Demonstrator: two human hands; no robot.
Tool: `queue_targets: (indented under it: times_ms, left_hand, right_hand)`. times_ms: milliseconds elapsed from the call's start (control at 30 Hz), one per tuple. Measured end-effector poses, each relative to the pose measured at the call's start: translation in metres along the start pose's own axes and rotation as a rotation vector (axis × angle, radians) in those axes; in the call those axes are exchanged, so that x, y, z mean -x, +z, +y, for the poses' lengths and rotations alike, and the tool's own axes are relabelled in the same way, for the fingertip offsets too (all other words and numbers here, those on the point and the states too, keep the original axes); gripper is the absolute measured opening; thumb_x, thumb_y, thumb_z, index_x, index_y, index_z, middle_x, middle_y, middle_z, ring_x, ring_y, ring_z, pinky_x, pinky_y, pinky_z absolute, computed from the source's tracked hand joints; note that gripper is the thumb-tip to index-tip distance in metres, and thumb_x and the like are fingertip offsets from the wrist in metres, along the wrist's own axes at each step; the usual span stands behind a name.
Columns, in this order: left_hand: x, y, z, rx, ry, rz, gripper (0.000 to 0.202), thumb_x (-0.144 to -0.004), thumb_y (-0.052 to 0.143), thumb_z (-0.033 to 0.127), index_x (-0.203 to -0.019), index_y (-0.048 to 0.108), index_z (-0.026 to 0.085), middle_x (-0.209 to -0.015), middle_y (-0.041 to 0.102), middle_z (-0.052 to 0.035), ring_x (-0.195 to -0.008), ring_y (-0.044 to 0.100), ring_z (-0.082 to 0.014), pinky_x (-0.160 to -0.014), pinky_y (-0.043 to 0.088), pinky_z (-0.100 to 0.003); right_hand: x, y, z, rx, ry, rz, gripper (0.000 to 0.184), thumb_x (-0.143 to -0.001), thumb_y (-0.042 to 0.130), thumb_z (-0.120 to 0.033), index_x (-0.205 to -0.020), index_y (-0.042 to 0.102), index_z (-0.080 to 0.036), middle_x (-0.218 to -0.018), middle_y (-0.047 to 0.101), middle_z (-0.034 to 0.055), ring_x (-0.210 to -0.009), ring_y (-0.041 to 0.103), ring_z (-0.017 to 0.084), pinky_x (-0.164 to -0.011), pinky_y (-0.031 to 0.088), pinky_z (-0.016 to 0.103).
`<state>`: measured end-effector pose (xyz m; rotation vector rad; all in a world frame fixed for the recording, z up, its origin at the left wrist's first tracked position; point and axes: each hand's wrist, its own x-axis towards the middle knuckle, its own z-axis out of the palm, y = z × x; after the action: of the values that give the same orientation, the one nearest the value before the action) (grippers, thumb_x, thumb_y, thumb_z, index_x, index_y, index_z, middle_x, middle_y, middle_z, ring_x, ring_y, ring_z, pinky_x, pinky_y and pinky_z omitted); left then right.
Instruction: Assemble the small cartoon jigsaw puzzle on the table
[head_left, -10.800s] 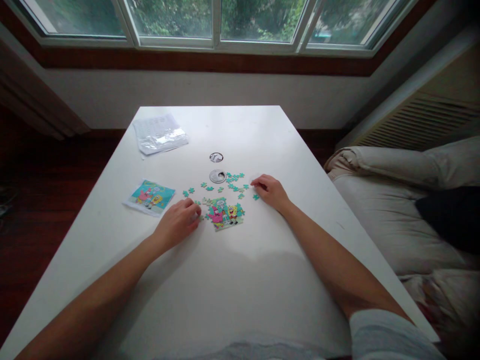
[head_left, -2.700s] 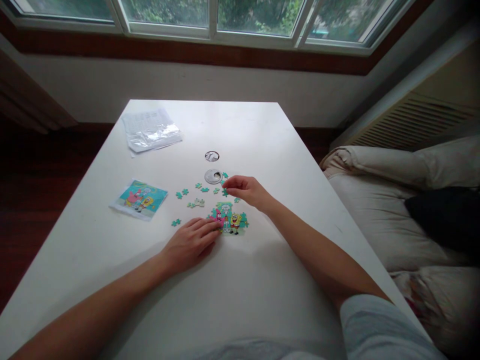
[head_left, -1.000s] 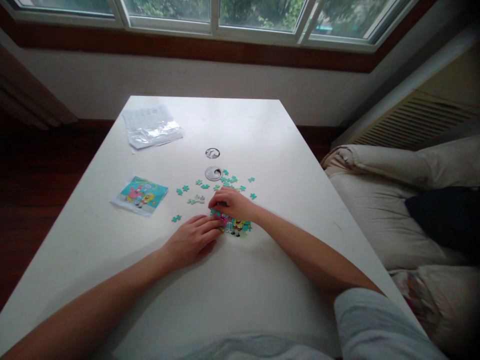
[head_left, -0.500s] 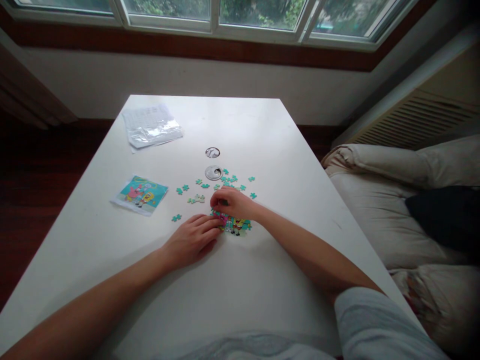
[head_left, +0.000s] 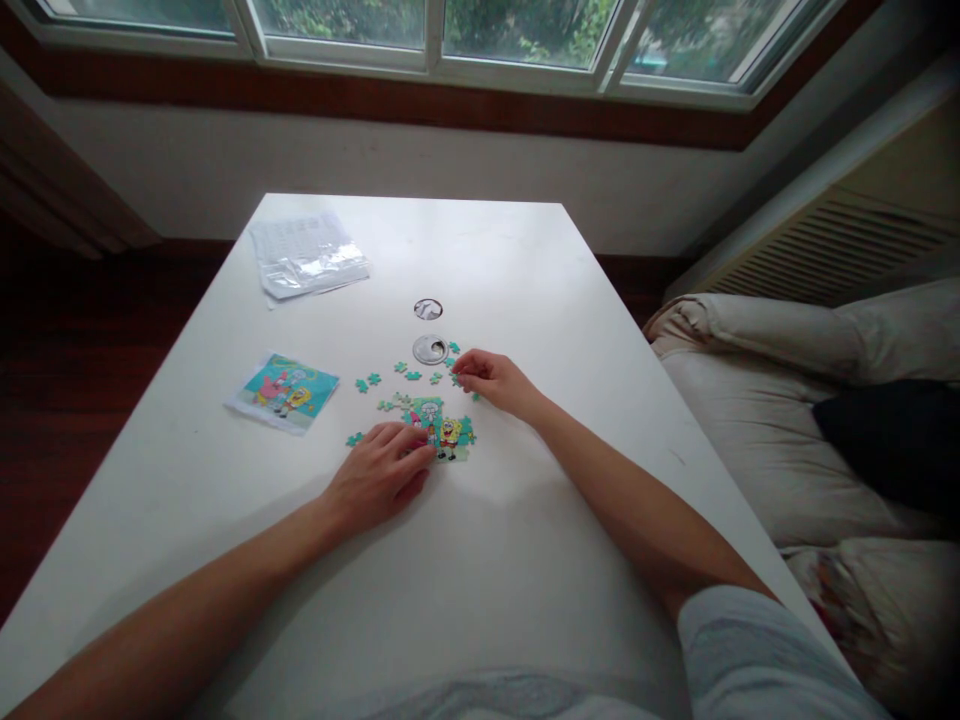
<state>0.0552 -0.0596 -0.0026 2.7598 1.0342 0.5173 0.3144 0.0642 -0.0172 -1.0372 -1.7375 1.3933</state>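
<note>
- The half-built puzzle (head_left: pixel 445 432) lies flat near the middle of the white table (head_left: pixel 495 570), its bright cartoon figures facing up.
- The left hand (head_left: pixel 379 478) rests palm-down at the puzzle's near-left corner. Its fingers (head_left: pixel 420 453) are laid out flat and touch the edge of the joined pieces, gripping nothing.
- The right hand (head_left: pixel 495 380) sits just beyond the puzzle's far-right side, knuckles up and fingers curled in. The fingertips are down among the loose pieces (head_left: pixel 454 364) there, but it is impossible to tell whether they have one pinched.
- More teal pieces (head_left: pixel 367 382) are strung out in a loose row to the left, just behind the puzzle.
- One stray piece (head_left: pixel 354 439) lies alone beside the left hand's knuckles.
- A round metal lid (head_left: pixel 430 349) sits just behind the pieces, and a second small disc (head_left: pixel 428 309) lies a little farther back.
- Off to the left, well apart from the puzzle, lies a picture card (head_left: pixel 283 390) showing the same cartoon scene.
- A crumpled clear bag (head_left: pixel 309 256) rests at the table's far-left corner.
- Pale cushions (head_left: pixel 787 340) crowd the right side, and a window (head_left: pixel 525 30) runs along the top.
</note>
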Motion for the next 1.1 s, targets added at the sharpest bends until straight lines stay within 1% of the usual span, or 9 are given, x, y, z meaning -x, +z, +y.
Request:
queue_targets:
  times_ms: [133,200,333,400,500,633,767,933,1100]
  left_hand:
    - [-0.001,0.0,0.004,0.039,0.107,-0.051,0.036,-0.097,0.059,0.025,-0.133,0.062,0.022,-0.148,0.056,-0.0117,-0.139,0.049,-0.0305,-0.118,0.04,-0.053]
    - [-0.001,0.0,0.006,0.039,0.127,-0.088,0.043,-0.097,0.061,0.028,-0.14,0.058,0.023,-0.156,0.051,-0.011,-0.145,0.044,-0.0314,-0.122,0.035,-0.055]
    - [0.003,0.003,0.005,0.012,0.111,-0.135,0.054,-0.099,0.06,0.038,-0.15,0.05,0.025,-0.161,0.045,-0.0105,-0.149,0.038,-0.0331,-0.125,0.03,-0.058]
    - [0.005,0.003,0.003,0.002,0.105,-0.137,0.056,-0.1,0.058,0.042,-0.152,0.048,0.025,-0.162,0.044,-0.0108,-0.149,0.039,-0.0335,-0.124,0.029,-0.059]
    - [0.005,0.003,0.002,0.0,0.107,-0.128,0.054,-0.101,0.057,0.044,-0.152,0.049,0.026,-0.16,0.045,-0.011,-0.146,0.042,-0.0337,-0.123,0.031,-0.059]
    - [0.005,0.001,0.003,-0.008,0.098,-0.12,0.051,-0.101,0.057,0.043,-0.149,0.052,0.026,-0.157,0.049,-0.0103,-0.143,0.045,-0.0332,-0.122,0.032,-0.058]
    - [0.003,0.002,0.004,-0.015,0.088,-0.106,0.045,-0.1,0.059,0.038,-0.144,0.056,0.026,-0.154,0.052,-0.0106,-0.142,0.046,-0.0326,-0.122,0.033,-0.058]
    - [0.0,0.002,0.004,0.005,0.103,-0.078,0.039,-0.098,0.059,0.031,-0.136,0.061,0.024,-0.151,0.055,-0.0121,-0.14,0.049,-0.031,-0.121,0.036,-0.056]
    - [-0.001,0.001,0.005,0.012,0.124,-0.112,0.035,-0.099,0.058,0.03,-0.133,0.061,0.022,-0.151,0.055,-0.0107,-0.139,0.049,-0.0303,-0.12,0.038,-0.053]
  right_hand:
    - [0.001,-0.002,-0.012,-0.025,0.031,0.008,0.023,-0.078,0.076,-0.035,-0.087,0.064,-0.018,-0.07,0.067,-0.0017,-0.064,0.063,0.013,-0.062,0.05,0.026]
    - [0.003,-0.002,-0.02,-0.004,0.036,0.01,0.022,-0.078,0.076,-0.034,-0.086,0.063,-0.018,-0.068,0.067,-0.0015,-0.064,0.063,0.013,-0.06,0.048,0.025]
    - [0.01,-0.001,-0.028,0.07,0.042,-0.046,0.021,-0.079,0.074,-0.034,-0.084,0.064,-0.017,-0.069,0.066,-0.0014,-0.065,0.061,0.013,-0.061,0.046,0.025]
    - [0.017,0.0,-0.027,0.134,0.044,-0.069,0.019,-0.08,0.072,-0.034,-0.082,0.064,-0.017,-0.069,0.065,-0.0019,-0.064,0.058,0.012,-0.061,0.044,0.025]
    - [0.034,0.002,-0.021,0.2,0.056,-0.068,0.018,-0.081,0.071,-0.034,-0.082,0.065,-0.017,-0.069,0.061,-0.003,-0.064,0.053,0.011,-0.06,0.041,0.024]
    - [0.058,0.006,-0.015,0.261,0.076,-0.002,0.017,-0.084,0.069,-0.035,-0.083,0.065,-0.018,-0.072,0.061,-0.0026,-0.067,0.053,0.012,-0.062,0.041,0.025]
    - [0.072,0.009,-0.012,0.276,0.041,0.081,0.015,-0.087,0.067,-0.034,-0.087,0.066,-0.019,-0.077,0.065,-0.0018,-0.069,0.055,0.013,-0.065,0.041,0.026]
    - [0.074,0.002,-0.009,0.408,-0.008,0.149,0.013,-0.089,0.065,-0.033,-0.089,0.068,-0.02,-0.075,0.065,-0.0015,-0.066,0.052,0.013,-0.064,0.041,0.026]
    - [0.071,-0.004,0.0,0.526,-0.088,0.255,0.011,-0.09,0.061,-0.027,-0.094,0.07,-0.02,-0.078,0.065,0.0008,-0.068,0.055,0.015,-0.066,0.043,0.028]
